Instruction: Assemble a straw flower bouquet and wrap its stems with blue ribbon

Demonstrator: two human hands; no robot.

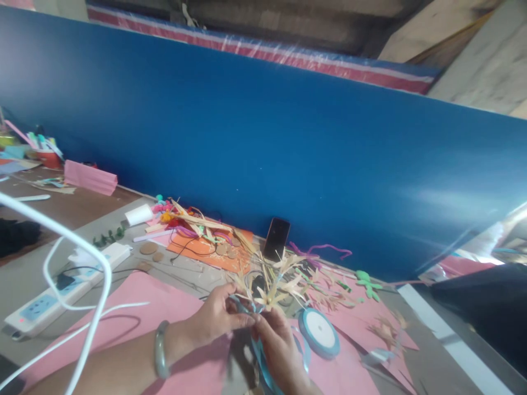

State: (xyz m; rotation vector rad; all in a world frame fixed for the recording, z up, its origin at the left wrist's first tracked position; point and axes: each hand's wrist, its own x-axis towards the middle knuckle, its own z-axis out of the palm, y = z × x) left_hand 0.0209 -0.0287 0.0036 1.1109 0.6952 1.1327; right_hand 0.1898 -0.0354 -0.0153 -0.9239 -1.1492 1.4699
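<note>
Light blue ribbon (pixel 265 365) is pinched in my left hand (pixel 218 318) and my right hand (pixel 276 341), whose fingertips meet near the middle of the table. Just beyond the fingers, a bunch of pale husk-like flowers (pixel 274 288) spreads out at the place where the ribbon is held. Whether the ribbon passes fully around the stems is hidden by my fingers. Beside my right hand, a ribbon spool (pixel 320 332) with a white face and blue edge lies on pink paper. A bracelet (pixel 161 350) circles my left wrist.
A phone (pixel 276 238) leans on the blue partition (pixel 263 137). At left, a power strip (pixel 68 291) and a looping white cable (pixel 105 274) lie close to my left arm. Orange paper (pixel 206 249) bears scraps; pink paper (pixel 185 307) covers the front. A green figure (pixel 368 284) lies right.
</note>
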